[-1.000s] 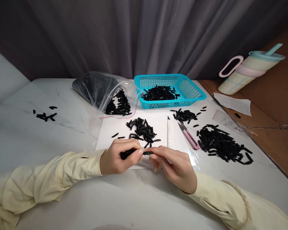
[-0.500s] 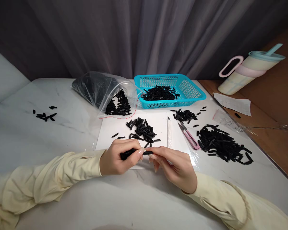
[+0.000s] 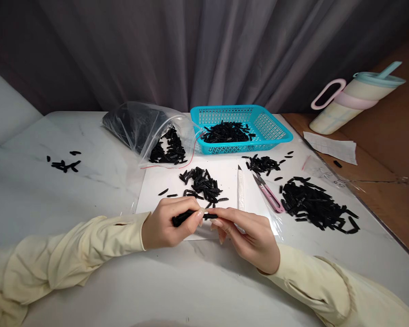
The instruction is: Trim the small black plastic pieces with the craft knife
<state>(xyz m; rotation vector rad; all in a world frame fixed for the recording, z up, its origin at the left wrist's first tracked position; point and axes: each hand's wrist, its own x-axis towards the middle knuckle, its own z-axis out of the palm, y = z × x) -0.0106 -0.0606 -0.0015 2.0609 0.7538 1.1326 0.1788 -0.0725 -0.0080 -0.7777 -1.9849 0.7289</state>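
Observation:
My left hand [image 3: 167, 225] grips a small bundle of black strips [image 3: 181, 218] at the near edge of a white sheet [image 3: 163, 181]. My right hand [image 3: 248, 234] pinches one black strip [image 3: 210, 216] between thumb and fingertips and holds its end against the bundle. Both hands rest low over the marble table [image 3: 54, 195]. Just beyond them lies a loose pile of black strips [image 3: 202, 183] on the sheet.
A clear bag [image 3: 146, 131] of strips lies behind the sheet, beside a blue basket [image 3: 269, 129] holding more. A white blade [image 3: 240, 188], pink snips [image 3: 268, 193] and a large black pile [image 3: 315, 204] lie to the right. A tumbler [image 3: 354, 100] stands far right; a few strips [image 3: 64, 164] lie far left.

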